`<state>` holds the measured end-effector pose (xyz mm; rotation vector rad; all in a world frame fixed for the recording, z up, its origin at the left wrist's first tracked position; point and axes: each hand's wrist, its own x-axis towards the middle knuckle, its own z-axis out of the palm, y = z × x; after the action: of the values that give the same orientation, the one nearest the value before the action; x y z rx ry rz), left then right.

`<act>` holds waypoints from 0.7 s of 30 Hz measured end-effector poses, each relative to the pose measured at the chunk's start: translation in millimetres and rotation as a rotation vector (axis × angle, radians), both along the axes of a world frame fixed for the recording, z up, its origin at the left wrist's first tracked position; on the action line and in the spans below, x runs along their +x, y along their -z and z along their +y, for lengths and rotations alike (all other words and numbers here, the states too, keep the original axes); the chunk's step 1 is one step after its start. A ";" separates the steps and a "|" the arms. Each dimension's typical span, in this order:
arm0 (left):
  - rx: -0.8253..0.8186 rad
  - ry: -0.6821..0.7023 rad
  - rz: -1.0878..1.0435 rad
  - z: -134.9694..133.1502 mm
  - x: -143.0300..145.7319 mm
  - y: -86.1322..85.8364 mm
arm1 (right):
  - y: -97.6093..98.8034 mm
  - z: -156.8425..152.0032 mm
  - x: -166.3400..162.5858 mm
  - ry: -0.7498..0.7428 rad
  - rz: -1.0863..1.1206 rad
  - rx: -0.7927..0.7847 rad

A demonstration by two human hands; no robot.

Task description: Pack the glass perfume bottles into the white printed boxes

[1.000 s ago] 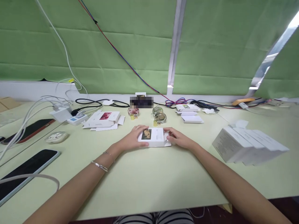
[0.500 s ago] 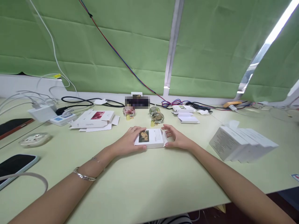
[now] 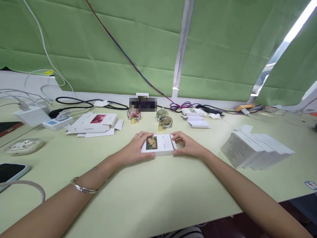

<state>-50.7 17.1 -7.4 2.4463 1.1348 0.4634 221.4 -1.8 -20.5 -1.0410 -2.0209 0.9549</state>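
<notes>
A small white box (image 3: 162, 144) with a picture of yellow flowers lies on the table between my hands. My left hand (image 3: 136, 148) grips its left end, thumb along the near side and fingers over the far edge. At the box's right end, my right hand (image 3: 187, 144) pinches the end flap with bent fingers and thumb. Just beyond the box are round glass bottles with dried flowers inside: a pink one (image 3: 134, 114), a green one (image 3: 162, 113) and a brownish one (image 3: 165, 122). Small gold caps (image 3: 159, 128) lie beside them.
Flattened white cartons (image 3: 91, 124) lie at left, near a power strip (image 3: 56, 122) and a phone (image 3: 12, 173). Several white boxes (image 3: 257, 150) lean together at right. Smaller flat boxes (image 3: 198, 123) and cables (image 3: 209, 110) lie along the back by the green blind (image 3: 111, 49).
My right fingers have closed in on the box's right end, and its flap sits nearer the opening. My left hand keeps its grip. The view has shifted slightly.
</notes>
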 end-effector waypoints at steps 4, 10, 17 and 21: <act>-0.002 0.003 0.001 -1.0 0.4 -0.9 | 1.7 -0.1 -0.1 -0.008 0.026 -0.012; -0.020 0.003 -0.017 -1.4 0.2 -1.1 | 3.2 -0.1 -0.9 -0.020 0.026 0.011; -0.024 -0.002 -0.007 -3.0 1.0 -3.0 | 1.3 -0.5 -1.5 -0.010 0.003 0.042; -0.018 0.003 -0.005 -3.6 1.7 -4.5 | 1.1 -1.3 -2.4 0.008 -0.014 0.057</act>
<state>-49.0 13.5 -2.9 2.4295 1.1278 0.4557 219.0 -3.1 -21.7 -1.0271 -2.0417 0.8834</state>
